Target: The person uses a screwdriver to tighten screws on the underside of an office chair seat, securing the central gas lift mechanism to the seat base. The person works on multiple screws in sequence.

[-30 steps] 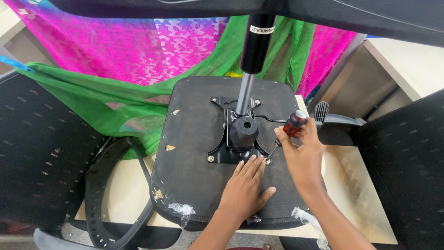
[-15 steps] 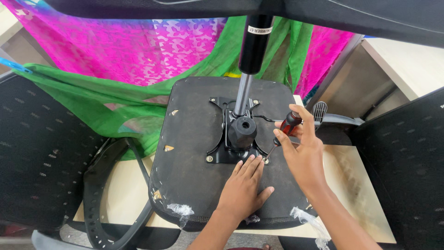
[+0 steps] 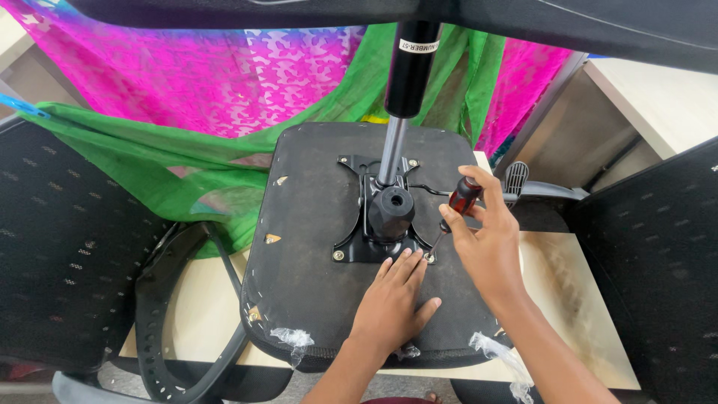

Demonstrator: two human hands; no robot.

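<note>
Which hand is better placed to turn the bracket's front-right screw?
Right. The right hand already grips the screwdriver, tip at that screw on the metal bracket. The left hand lies flat on the seat underside.

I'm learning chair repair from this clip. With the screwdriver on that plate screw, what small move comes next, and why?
Probably a twist of the screwdriver: the right hand grips its red-black handle, the tip sits at the corner screw of the metal plate, and the left hand lies flat on the seat underside.

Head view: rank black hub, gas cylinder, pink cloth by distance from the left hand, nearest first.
From the left hand:
1. Black hub, just above the fingertips on the seat underside.
2. Gas cylinder, higher up, rising from the hub.
3. Pink cloth, far back left.
</note>
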